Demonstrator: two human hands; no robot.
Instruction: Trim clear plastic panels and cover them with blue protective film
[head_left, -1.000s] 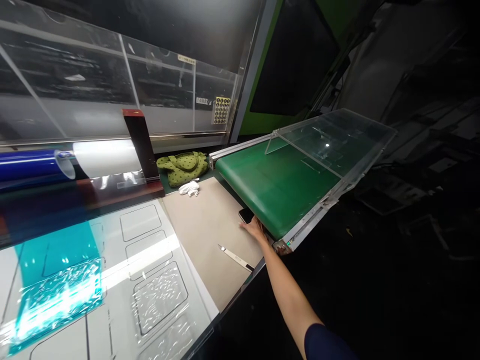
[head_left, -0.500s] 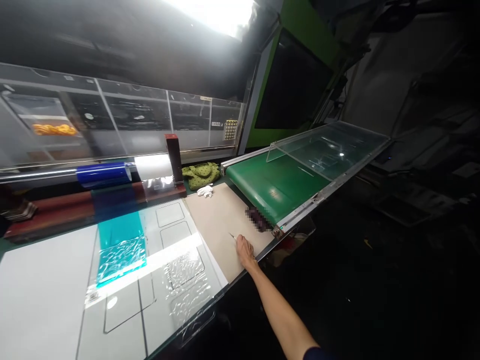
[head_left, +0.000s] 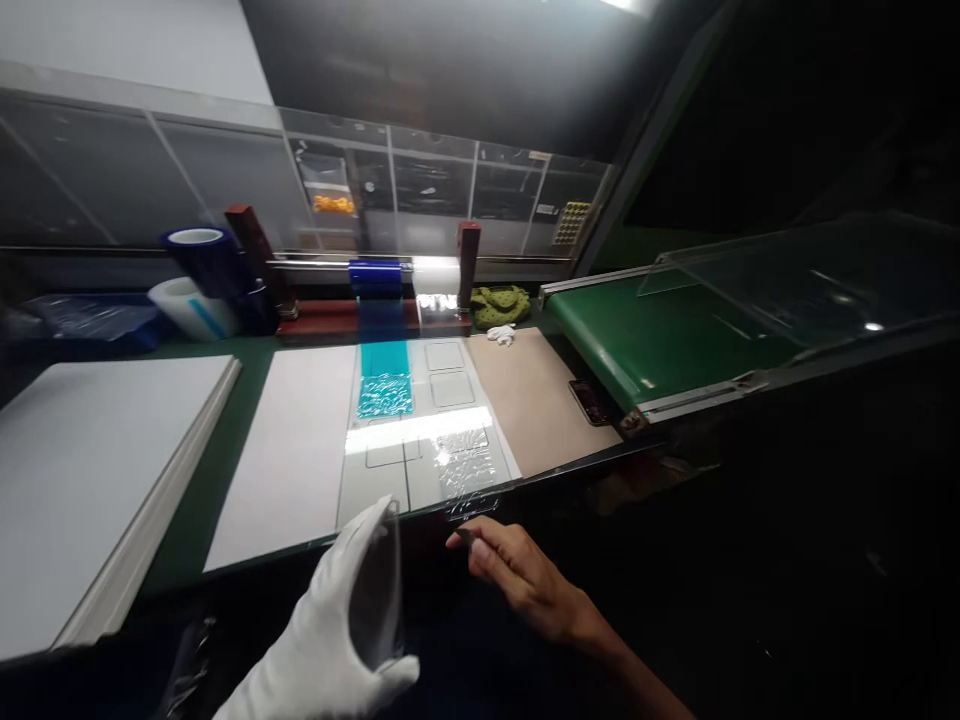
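Observation:
My left hand (head_left: 319, 635), in a white glove, grips a thin clear panel (head_left: 381, 590) by its edges, thumb on one side and fingers on the other. The panel is tilted almost edge-on to me, in front of the table edge. To its right, my bare right hand (head_left: 529, 580) pinches a small, thin, dark tool (head_left: 466, 536); its exact kind is not clear. Beyond both hands lies a white work sheet (head_left: 375, 490) with dark rounded outlines. Teal-looking film (head_left: 386, 360) and wrinkled clear film (head_left: 469, 465) lie across that sheet.
A rack holds a blue film roll (head_left: 375, 278) and a clear film roll (head_left: 436, 275). On the left are a paper stack (head_left: 112, 470) and spare rolls (head_left: 195, 305). A tan board (head_left: 532, 400), a phone (head_left: 590, 402) and a green conveyor belt (head_left: 660, 335) are at the right.
The view has swung left. My right hand has left the tan board with the small tool and come back toward me. My gloved left hand has come into view holding the clear panel.

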